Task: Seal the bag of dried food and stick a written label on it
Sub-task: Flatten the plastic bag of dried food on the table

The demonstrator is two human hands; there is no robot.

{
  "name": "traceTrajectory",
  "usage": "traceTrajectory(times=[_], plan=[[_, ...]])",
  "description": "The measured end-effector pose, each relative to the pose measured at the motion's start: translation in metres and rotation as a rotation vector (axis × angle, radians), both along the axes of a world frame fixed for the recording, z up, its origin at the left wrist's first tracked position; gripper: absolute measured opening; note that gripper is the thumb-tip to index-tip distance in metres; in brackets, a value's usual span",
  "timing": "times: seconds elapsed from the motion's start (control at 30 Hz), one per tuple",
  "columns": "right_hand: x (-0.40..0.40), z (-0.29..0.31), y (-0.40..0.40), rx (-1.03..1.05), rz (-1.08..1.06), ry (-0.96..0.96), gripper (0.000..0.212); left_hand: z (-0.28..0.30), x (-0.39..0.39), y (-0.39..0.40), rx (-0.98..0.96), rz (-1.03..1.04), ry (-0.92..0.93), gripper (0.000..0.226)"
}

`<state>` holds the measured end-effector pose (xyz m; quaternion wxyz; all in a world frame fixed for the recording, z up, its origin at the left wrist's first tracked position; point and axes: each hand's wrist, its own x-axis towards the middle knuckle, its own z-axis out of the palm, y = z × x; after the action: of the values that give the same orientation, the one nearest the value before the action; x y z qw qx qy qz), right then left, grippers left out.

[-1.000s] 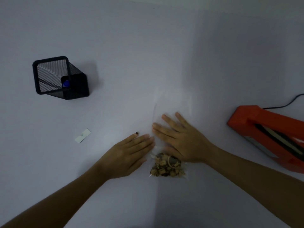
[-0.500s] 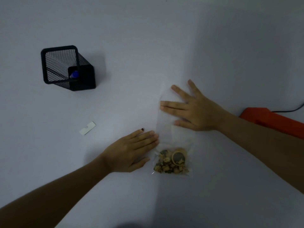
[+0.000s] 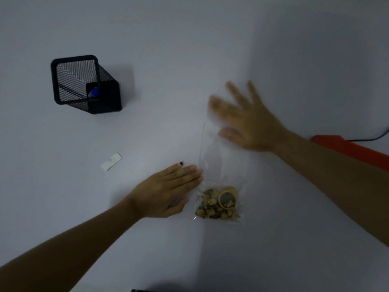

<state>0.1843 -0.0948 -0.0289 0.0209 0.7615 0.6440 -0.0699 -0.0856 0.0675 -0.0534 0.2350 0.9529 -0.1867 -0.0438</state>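
— Where does the clear plastic bag of brown dried food (image 3: 220,186) lie?

— Flat on the white table (image 3: 273,249), near the middle, a little toward the right edge; the food sits bunched in its near end, the empty far part stretched away.

— And the hands?

— The left hand (image 3: 166,192) rests flat, fingers straight, fingertips touching the bag's left edge. The right hand (image 3: 246,121) is blurred, fingers spread over the bag's far end, gripping nothing.

— The label?

— A small white rectangular label (image 3: 111,161) lies left of the left hand. A black mesh pen holder (image 3: 84,85) stands toward the far left corner. An orange sealer (image 3: 353,152) shows at the right edge.
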Motion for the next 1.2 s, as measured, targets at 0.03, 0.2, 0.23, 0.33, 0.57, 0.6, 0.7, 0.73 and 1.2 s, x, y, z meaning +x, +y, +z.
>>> traceTrajectory(times=[0.03, 0.2, 0.23, 0.33, 0.57, 0.6, 0.7, 0.73, 1.2], plan=[[-0.012, -0.003, -0.001, 0.015, 0.153, 0.013, 0.065, 0.000, 0.000, 0.000, 0.003, 0.002, -0.003, 0.052], [0.007, -0.009, 0.006, -0.042, -0.065, -0.009, 0.069, 0.000, 0.000, -0.001, -0.004, 0.009, -0.021, 0.051], [0.017, -0.005, 0.008, -0.071, -0.195, -0.007, 0.072, 0.000, 0.000, -0.001, -0.004, 0.009, -0.024, 0.051], [0.013, 0.003, 0.007, -0.072, -0.293, 0.006, 0.079, -0.001, 0.000, -0.002, -0.008, 0.010, -0.029, 0.050], [-0.077, -0.002, -0.039, -0.154, -0.204, 0.076, 0.103, 0.001, 0.000, -0.003, 0.008, 0.017, -0.044, 0.048], [-0.079, -0.002, -0.048, -0.172, -0.245, 0.090, 0.105, 0.001, 0.000, -0.003, 0.007, 0.018, -0.045, 0.048], [-0.075, 0.002, -0.073, -0.210, -0.343, 0.123, 0.108, 0.001, -0.001, -0.004, 0.008, 0.017, -0.051, 0.048], [-0.073, 0.003, -0.081, -0.220, -0.366, 0.129, 0.109, 0.001, -0.001, -0.003, 0.011, 0.014, -0.055, 0.049], [-0.079, -0.013, -0.023, -0.056, -0.180, 0.072, 0.059, 0.001, -0.002, -0.003, 0.027, 0.011, -0.068, 0.050]])
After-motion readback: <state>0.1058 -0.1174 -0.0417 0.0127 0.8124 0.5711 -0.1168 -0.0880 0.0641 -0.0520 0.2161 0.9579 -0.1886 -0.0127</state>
